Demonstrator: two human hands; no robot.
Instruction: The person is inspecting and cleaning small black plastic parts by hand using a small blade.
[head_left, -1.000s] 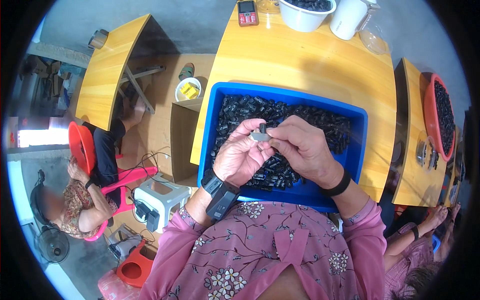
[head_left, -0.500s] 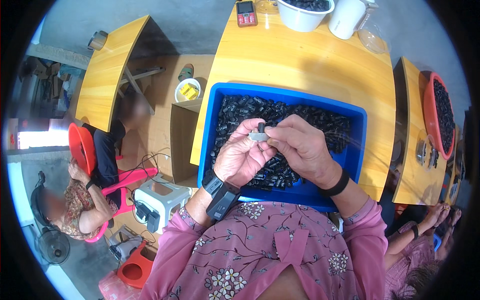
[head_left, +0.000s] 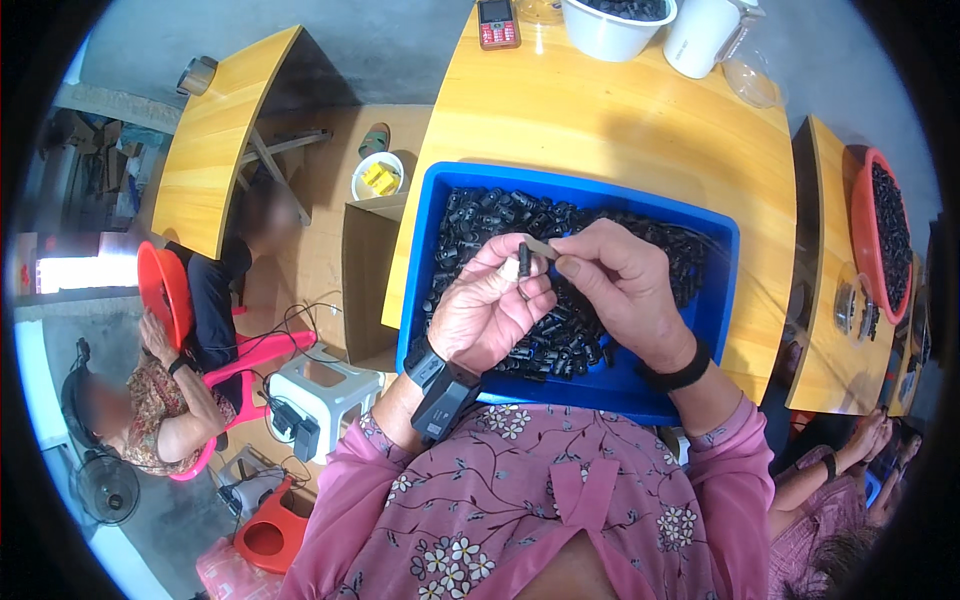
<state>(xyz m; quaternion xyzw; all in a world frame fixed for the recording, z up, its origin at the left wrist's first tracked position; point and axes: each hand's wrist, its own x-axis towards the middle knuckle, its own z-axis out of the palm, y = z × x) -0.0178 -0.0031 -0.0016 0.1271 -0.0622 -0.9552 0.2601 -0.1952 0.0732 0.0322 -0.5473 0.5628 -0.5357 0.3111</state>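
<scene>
Pinching a small black plastic tube (head_left: 524, 259) between thumb and fingertips, the left hand (head_left: 492, 312) is closed on it above the blue plastic bin (head_left: 722, 300); tube is short, cylindrical, matte, long axis roughly upright in the head view, top end clear of the fingers, lower end buried in the grip; right hand (head_left: 622, 285) is closed too, thumb and forefinger nipping a thin pale strip (head_left: 541, 247), flat and stiff-looking; strip runs near-level, slanting slightly up toward the person's left, free tip touching or just beside the tube's top, cannot tell which; both hands meet over the bin's middle, knuckles near each other; bin is rectangular, smooth-walled, heaped with loose black tubes (head_left: 480, 215) of the same kind, glossy in places, lying every which way; bin sits on a yellow wooden table (head_left: 620, 115) with a smooth lacquered top; black wrist device (head_left: 441, 388) strapped on the left wrist, black band (head_left: 677, 373) on the right; far edge of table carries a white bowl (head_left: 612, 30) of black parts, a white jug (head_left: 704, 35), a red keypad phone (head_left: 497, 22); pink floral sleeves at the lower edge.
</scene>
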